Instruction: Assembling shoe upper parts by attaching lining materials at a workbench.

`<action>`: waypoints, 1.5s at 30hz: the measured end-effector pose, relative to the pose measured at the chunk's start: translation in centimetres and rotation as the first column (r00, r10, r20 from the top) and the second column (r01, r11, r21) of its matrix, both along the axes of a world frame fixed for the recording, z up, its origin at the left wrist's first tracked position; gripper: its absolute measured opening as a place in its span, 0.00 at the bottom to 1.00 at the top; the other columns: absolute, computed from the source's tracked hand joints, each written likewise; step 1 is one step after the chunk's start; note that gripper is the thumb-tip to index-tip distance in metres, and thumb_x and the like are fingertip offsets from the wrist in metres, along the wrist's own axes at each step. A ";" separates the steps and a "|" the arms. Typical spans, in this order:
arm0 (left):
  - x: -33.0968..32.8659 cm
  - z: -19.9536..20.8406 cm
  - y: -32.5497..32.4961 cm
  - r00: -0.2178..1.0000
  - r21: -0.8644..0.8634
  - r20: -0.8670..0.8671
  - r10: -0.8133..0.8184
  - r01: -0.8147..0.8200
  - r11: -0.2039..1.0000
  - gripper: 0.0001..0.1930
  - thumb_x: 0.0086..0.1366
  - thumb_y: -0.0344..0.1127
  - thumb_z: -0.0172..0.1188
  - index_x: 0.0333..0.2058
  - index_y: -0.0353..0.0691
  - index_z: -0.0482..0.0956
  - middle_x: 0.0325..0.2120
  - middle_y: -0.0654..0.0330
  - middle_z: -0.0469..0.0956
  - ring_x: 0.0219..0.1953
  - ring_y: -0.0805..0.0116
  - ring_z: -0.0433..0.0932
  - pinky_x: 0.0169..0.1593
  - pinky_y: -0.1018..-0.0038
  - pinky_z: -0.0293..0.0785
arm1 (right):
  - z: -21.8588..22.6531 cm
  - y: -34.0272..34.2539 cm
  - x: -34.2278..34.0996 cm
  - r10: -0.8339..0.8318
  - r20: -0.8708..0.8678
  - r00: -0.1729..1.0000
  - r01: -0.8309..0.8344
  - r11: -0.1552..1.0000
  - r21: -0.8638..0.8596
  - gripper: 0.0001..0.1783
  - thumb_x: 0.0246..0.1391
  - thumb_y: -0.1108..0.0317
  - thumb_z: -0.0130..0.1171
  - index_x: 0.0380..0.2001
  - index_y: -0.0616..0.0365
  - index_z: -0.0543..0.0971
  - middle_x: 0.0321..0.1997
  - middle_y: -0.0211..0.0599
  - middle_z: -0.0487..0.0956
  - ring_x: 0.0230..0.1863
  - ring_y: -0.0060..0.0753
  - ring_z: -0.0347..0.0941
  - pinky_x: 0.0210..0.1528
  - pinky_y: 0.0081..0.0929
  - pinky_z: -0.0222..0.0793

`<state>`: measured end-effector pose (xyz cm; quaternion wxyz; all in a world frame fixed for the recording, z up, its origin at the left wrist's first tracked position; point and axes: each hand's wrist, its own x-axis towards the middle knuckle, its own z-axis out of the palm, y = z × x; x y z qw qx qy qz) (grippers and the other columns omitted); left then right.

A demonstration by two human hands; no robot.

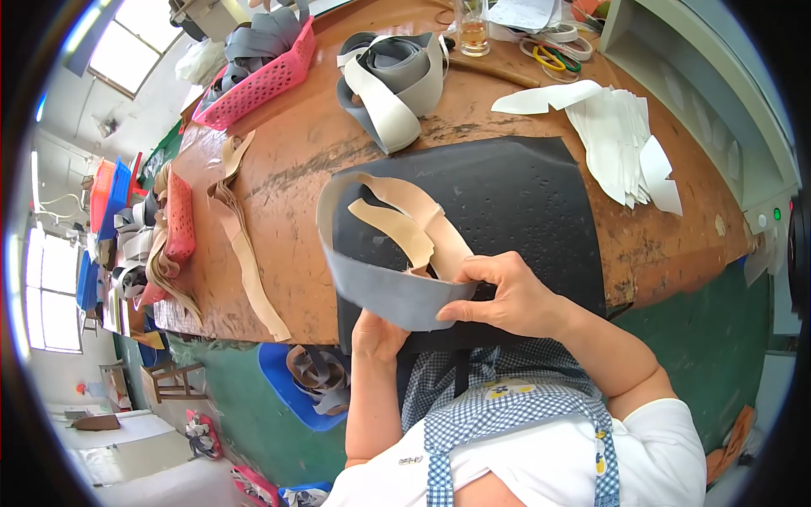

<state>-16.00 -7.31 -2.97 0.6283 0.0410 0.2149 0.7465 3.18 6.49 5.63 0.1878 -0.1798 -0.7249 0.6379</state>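
A wide strip of leather-like material (380,287), grey outside and tan inside, curves in a loop above a black mat (524,203). My right hand (507,296) pinches its right end between thumb and fingers. From below, my left hand (378,336) holds the front of the loop; most of its fingers are hidden behind the grey face. Within the loop a shorter yellowish-tan end or piece (393,228) shows; whether it joins the strip I cannot tell.
Rolled grey and white strips (393,76) lie beyond the mat, white cut pieces (612,144) to the right. Tan strips (245,253) lie on the left. Pink baskets (262,84), a glass (473,34) and scissors (549,57) stand farther off. A blue bin (279,380) sits below the table edge.
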 end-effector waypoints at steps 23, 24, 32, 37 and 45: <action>0.0 2.7 0.1 0.871 -0.092 -0.447 -0.202 0.180 0.979 0.28 0.58 0.45 0.70 0.49 0.29 0.75 0.44 0.55 0.80 0.45 0.67 0.80 0.49 0.74 0.77 | -0.4 -0.6 -0.6 0.024 -0.004 1.000 -0.023 0.987 0.162 0.22 0.41 0.60 0.78 0.32 0.64 0.79 0.30 0.40 0.80 0.31 0.27 0.75 0.34 0.25 0.71; -0.1 2.9 0.4 0.854 -0.113 -0.446 -0.268 0.243 0.963 0.29 0.58 0.47 0.70 0.49 0.29 0.75 0.44 0.55 0.80 0.45 0.67 0.80 0.49 0.74 0.77 | -0.4 -0.5 -0.6 0.032 0.000 0.999 -0.032 0.983 0.181 0.24 0.40 0.59 0.79 0.33 0.64 0.79 0.31 0.41 0.79 0.31 0.28 0.75 0.34 0.25 0.71; 0.6 3.8 -0.7 0.755 -0.132 -0.650 -0.088 0.002 0.991 0.27 0.52 0.22 0.71 0.51 0.27 0.74 0.48 0.52 0.79 0.50 0.63 0.79 0.56 0.67 0.74 | -0.7 -0.4 -0.4 -0.113 0.070 0.991 0.113 0.994 0.006 0.22 0.41 0.58 0.78 0.29 0.65 0.80 0.26 0.36 0.79 0.27 0.22 0.73 0.32 0.24 0.70; 0.0 3.5 -0.9 0.866 0.035 -0.491 -0.092 0.125 0.992 0.28 0.48 0.23 0.75 0.50 0.30 0.77 0.46 0.55 0.81 0.53 0.62 0.77 0.61 0.60 0.68 | -1.1 -1.1 -0.5 -0.095 0.036 0.995 0.088 0.983 0.162 0.19 0.41 0.61 0.78 0.27 0.64 0.80 0.24 0.35 0.77 0.32 0.25 0.73 0.35 0.25 0.69; 1.5 4.7 0.8 0.842 -0.049 -0.537 0.052 -0.093 0.994 0.17 0.52 0.19 0.71 0.42 0.35 0.81 0.38 0.55 0.84 0.42 0.65 0.82 0.51 0.67 0.77 | -1.7 -1.4 -0.4 -0.130 0.053 0.990 0.122 0.984 0.128 0.16 0.41 0.66 0.77 0.23 0.64 0.80 0.20 0.31 0.72 0.30 0.25 0.68 0.31 0.27 0.64</action>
